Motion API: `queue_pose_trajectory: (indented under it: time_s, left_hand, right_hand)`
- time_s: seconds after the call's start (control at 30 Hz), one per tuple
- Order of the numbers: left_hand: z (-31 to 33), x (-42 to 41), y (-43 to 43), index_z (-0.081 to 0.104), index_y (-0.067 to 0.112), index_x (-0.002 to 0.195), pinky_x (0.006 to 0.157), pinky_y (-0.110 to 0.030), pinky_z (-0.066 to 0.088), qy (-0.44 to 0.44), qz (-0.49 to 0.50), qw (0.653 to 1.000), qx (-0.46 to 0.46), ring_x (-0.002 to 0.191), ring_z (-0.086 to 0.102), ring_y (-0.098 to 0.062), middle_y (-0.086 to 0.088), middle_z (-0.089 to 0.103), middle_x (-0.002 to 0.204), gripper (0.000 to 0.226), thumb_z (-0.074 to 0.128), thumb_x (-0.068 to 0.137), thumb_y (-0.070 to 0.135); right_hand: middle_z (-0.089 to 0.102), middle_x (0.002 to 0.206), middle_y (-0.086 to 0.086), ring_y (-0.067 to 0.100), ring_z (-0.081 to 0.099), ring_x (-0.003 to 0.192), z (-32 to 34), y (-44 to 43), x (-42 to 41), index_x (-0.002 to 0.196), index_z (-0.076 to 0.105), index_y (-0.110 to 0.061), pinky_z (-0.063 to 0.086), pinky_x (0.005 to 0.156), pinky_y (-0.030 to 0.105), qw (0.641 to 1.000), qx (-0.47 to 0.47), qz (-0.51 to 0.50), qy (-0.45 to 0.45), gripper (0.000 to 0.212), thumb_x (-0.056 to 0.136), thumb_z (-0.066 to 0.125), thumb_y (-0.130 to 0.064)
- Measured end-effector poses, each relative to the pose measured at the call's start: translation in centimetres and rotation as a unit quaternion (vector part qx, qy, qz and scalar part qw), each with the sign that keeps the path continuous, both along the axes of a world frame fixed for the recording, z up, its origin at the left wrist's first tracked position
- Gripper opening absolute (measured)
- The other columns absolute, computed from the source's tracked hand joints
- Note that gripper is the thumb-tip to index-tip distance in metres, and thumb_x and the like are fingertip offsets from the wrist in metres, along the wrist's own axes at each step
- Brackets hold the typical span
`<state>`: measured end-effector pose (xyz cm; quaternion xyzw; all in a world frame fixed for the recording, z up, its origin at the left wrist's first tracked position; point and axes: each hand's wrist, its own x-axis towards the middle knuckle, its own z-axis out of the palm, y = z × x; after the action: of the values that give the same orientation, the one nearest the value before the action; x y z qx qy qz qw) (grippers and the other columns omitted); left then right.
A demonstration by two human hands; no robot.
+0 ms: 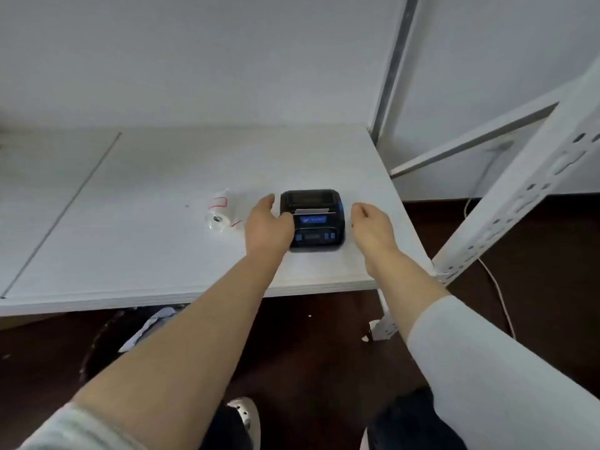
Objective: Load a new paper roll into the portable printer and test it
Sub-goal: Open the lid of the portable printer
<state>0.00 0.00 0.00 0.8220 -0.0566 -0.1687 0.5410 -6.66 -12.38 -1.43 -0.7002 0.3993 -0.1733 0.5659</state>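
Observation:
A small black portable printer (316,222) with blue buttons and a lit blue screen sits on the white table (156,248) near its right edge. A short strip of white paper sticks out of its slot. My left hand (268,224) rests against the printer's left side, thumb on its top edge. My right hand (370,227) hovers just right of the printer, fingers curled, holding nothing and not touching it. A paper roll in clear wrap with red markings (222,211) lies on the table left of the printer.
A white metal shelf frame (506,216) with perforated uprights stands to the right of the table. A cable (496,287) runs along the dark floor. Crumpled paper (152,326) lies under the table's front edge. The wall is close behind.

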Motion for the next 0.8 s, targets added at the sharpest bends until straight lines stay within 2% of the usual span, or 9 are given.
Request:
queue_pose_trajectory:
  time_s: [0.1,0.2,0.27,0.33,0.4,0.47,0.53,0.7,0.8]
  left_hand:
    - [-0.9,0.1,-0.9,0.030,-0.008,0.133,0.104,-0.037,0.037,0.050,0.020,0.998,-0.036,0.125,0.044,-0.037,-0.027,0.041,0.138,0.050,0.032,0.084,0.001]
    - [-1.5,-0.2,-1.3,0.046,-0.009,0.085,0.048,-0.005,0.037,0.095,0.038,0.991,-0.082,0.064,0.043,-0.017,-0.017,0.050,0.075,0.018,0.028,0.080,-0.007]
    - [-1.8,0.0,-1.7,0.037,0.010,0.061,0.032,-0.006,0.026,0.087,0.038,0.991,-0.098,0.057,0.031,-0.014,-0.003,0.036,0.062,0.028,0.028,0.079,-0.009]
    - [-2.1,0.0,-1.5,0.035,0.015,0.059,0.031,-0.006,0.025,0.082,0.044,0.989,-0.115,0.057,0.028,-0.013,-0.001,0.033,0.062,0.033,0.028,0.080,-0.010]
    - [-2.3,-0.3,-1.2,0.049,-0.003,0.075,0.035,-0.006,0.028,0.087,0.048,0.986,-0.132,0.059,0.028,-0.013,-0.007,0.033,0.063,0.023,0.028,0.081,-0.010]
    - [-2.9,-0.4,-1.0,0.054,-0.008,0.092,0.044,-0.011,0.030,0.084,0.045,0.987,-0.126,0.063,0.029,-0.015,-0.014,0.038,0.067,0.027,0.029,0.080,-0.008]
    - [-3.5,-0.3,-0.8,0.052,0.013,0.065,0.050,-0.014,0.030,0.074,0.030,0.990,-0.116,0.065,0.031,-0.015,-0.004,0.039,0.063,0.032,0.031,0.077,-0.007]
    - [-4.5,0.1,-0.5,0.050,0.021,0.051,0.047,-0.010,0.031,0.068,0.033,0.989,-0.129,0.058,0.036,-0.009,0.016,0.047,0.043,0.039,0.035,0.076,-0.004]
    - [-5.3,0.1,-0.5,0.067,0.024,0.075,0.068,-0.018,0.039,0.053,0.020,0.988,-0.145,0.073,0.049,-0.009,0.013,0.061,0.066,0.033,0.041,0.078,0.003]
  right_hand:
    - [0.044,0.070,-0.002,0.014,0.043,0.073,-1.4,-0.3,0.3,0.072,0.052,-0.013,0.042,0.072,0.026,0.996,0.092,-0.017,-0.014,0.027,0.093,0.036,-0.016]
    - [0.049,0.085,-0.007,0.014,0.044,0.095,-2.8,-0.6,0.6,0.078,0.050,-0.027,0.037,0.107,0.035,0.990,0.139,0.014,-0.037,0.013,0.088,0.044,-0.023]
    - [0.052,0.103,-0.003,0.015,0.045,0.106,-3.2,-0.8,0.5,0.087,0.053,-0.030,0.032,0.113,0.044,0.986,0.154,0.038,-0.054,0.007,0.083,0.049,-0.026]
    - [0.056,0.127,0.014,0.027,0.047,0.125,-3.0,-0.5,0.0,0.119,0.056,-0.008,0.028,0.114,0.049,0.984,0.161,0.042,-0.056,0.033,0.088,0.049,-0.017]
    - [0.050,0.129,0.028,0.037,0.041,0.127,-3.4,-0.5,-0.4,0.119,0.045,0.011,0.026,0.113,0.050,0.984,0.157,0.037,-0.078,0.032,0.091,0.044,-0.003]
    - [0.066,0.110,0.014,0.024,0.052,0.119,-3.8,-0.6,-0.7,0.102,0.064,-0.003,0.036,0.109,0.038,0.980,0.170,0.046,-0.095,0.027,0.090,0.040,0.004]
    - [0.069,0.093,-0.002,0.016,0.060,0.107,-4.0,-0.8,-0.4,0.082,0.068,-0.022,0.043,0.101,0.030,0.978,0.169,0.066,-0.104,0.039,0.089,0.042,0.005]
    - [0.069,0.104,0.002,0.017,0.059,0.111,-4.4,-0.9,0.1,0.090,0.067,-0.026,0.046,0.098,0.030,0.980,0.144,0.084,-0.110,0.032,0.088,0.047,-0.001]
    - [0.070,0.101,-0.001,0.017,0.059,0.111,-4.4,-0.7,0.4,0.090,0.067,-0.027,0.046,0.099,0.030,0.976,0.160,0.076,-0.128,0.031,0.091,0.046,-0.005]
